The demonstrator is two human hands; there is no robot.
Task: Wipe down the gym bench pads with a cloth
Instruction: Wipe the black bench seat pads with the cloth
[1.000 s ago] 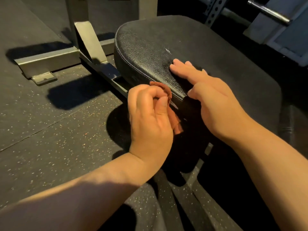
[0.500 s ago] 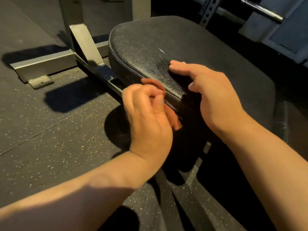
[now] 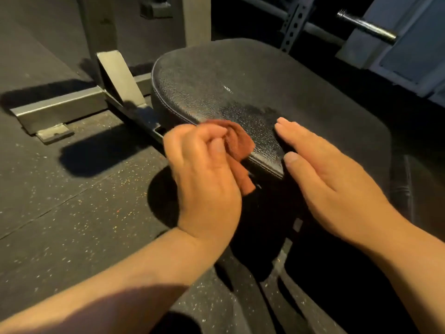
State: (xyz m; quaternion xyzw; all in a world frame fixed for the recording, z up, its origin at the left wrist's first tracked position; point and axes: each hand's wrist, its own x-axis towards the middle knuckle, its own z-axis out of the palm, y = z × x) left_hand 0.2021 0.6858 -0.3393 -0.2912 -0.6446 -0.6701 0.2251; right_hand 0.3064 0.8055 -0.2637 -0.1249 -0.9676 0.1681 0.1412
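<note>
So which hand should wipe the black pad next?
Left. The left hand grips the crumpled rust-orange cloth at the edge of the black bench pad; the right hand is flat and empty.

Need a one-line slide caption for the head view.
Left hand grips a rust-red cloth at the edge of the black bench pad; right hand open beside it.

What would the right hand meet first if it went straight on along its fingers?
Probably only the bench pad top: the right hand points across its dark patch, clear of the cloth; height unclear.
</note>
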